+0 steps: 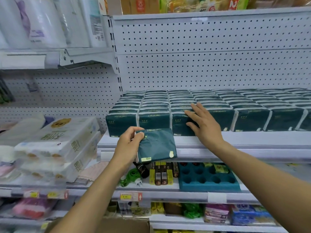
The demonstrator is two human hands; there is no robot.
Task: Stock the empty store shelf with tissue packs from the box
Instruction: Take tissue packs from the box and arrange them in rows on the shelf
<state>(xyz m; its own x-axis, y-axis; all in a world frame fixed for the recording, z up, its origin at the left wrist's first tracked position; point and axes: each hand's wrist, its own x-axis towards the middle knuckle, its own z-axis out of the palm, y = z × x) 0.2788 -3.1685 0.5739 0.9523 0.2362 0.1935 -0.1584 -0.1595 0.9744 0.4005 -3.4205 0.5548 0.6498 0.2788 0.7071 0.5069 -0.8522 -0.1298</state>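
Tissue packs (185, 111) fill white pegboard shelf (218, 140) in rows | left hand (127, 145) grips one tissue pack (158, 145) before shelf edge | right hand (202, 125) flat, fingers straight, on front row

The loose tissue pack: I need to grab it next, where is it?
In the head view, the loose tissue pack is lower centre, held by the left hand just before the shelf edge, below the stocked packs.

A shop aisle is showing here: white pegboard-backed shelving (202, 64) is carrying rows of identical dark green tissue packs (185, 113), price tags (130, 197) are sitting on shelf edges, and packaged goods, probably toiletries, are filling lower tiers.
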